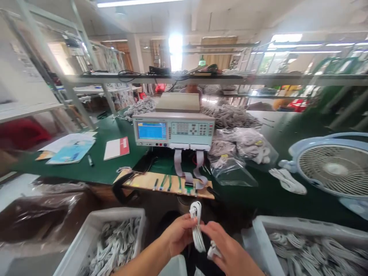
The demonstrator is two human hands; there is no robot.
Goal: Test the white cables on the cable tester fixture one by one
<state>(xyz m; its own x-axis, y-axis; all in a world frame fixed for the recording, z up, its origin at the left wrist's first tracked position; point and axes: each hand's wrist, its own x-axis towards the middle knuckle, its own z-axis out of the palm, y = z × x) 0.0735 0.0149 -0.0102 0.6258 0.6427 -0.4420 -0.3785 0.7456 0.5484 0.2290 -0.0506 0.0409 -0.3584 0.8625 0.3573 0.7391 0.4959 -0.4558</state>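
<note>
My left hand (176,234) is closed around a coiled white cable bundle (197,224), held upright in front of me near the bottom of the view. My right hand (227,249) pinches the lower part of the same bundle, with a white connector end (213,251) poking out beneath its fingers. Both hands hover between two white bins, below the front edge of the green bench (94,168). Ahead stands a grey cable tester (174,131) with a lit blue screen, and ribbon cables run from it to a wooden fixture board (166,183).
A white bin (86,237) of coiled white cables sits at lower left, another (287,226) at lower right. A pale blue fan (330,166) stands right. Plastic bags of cables (244,149), a loose cable coil (287,180), papers (70,147) and a brown bag-lined box (40,214) surround the bench.
</note>
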